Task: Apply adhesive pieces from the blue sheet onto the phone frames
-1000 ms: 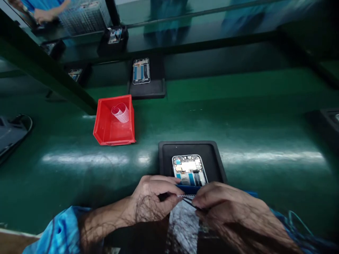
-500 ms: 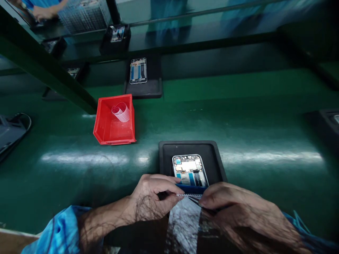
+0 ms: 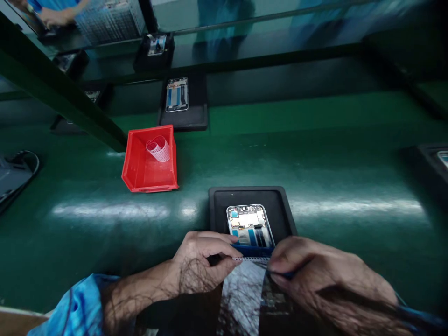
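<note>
Between the thumb and fingers of my left hand is the edge of a white sticker strip, which hangs down toward me. A row of small marks runs along its top fold. My right hand is closed around dark, thin tweezers, mostly hidden by the fingers, their tips at the strip's top edge. Just beyond both hands lies an opened phone with its circuit board showing, in a black tray. A blue edge crosses in front of the phone's lower end.
A red bin holding a rolled white sheet stands on the green bench. Another black tray carries an opened phone farther back. A dark green post slants at left. A co-worker's hand shows top left.
My right hand has turned slightly and drawn a little right, and the tweezer tips look closer together. My left hand keeps its pinch on the strip. The tray behind has slid left.
</note>
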`<state>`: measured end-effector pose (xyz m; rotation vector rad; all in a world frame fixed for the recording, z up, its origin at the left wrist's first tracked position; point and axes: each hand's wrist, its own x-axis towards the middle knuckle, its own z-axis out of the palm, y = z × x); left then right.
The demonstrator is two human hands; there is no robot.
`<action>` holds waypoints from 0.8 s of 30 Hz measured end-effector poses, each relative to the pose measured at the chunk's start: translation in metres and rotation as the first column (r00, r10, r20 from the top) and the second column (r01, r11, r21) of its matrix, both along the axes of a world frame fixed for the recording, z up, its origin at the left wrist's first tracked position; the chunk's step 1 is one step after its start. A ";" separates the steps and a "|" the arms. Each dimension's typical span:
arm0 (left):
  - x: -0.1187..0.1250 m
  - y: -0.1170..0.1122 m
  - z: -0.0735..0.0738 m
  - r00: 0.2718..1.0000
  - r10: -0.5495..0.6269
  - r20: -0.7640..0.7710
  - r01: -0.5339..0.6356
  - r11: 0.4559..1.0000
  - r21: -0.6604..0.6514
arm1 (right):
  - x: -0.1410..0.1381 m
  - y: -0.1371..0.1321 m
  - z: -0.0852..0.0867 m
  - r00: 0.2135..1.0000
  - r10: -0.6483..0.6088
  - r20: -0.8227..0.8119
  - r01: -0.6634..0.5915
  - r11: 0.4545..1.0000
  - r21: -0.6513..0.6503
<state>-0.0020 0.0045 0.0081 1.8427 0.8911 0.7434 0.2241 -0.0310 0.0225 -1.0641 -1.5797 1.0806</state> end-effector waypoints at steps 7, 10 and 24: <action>0.002 0.001 -0.001 0.999 0.029 0.041 -0.032 0.996 0.084 | 0.015 0.036 -0.023 0.897 -0.433 0.090 0.441 0.864 -0.242; 0.004 0.001 -0.002 0.998 0.038 0.053 -0.043 0.995 0.088 | 0.015 0.045 -0.027 0.902 -0.421 0.096 0.430 0.857 -0.282; 0.003 0.001 -0.001 0.997 0.039 0.065 -0.044 0.996 0.073 | 0.009 0.045 -0.028 0.894 -0.437 0.102 0.447 0.847 -0.289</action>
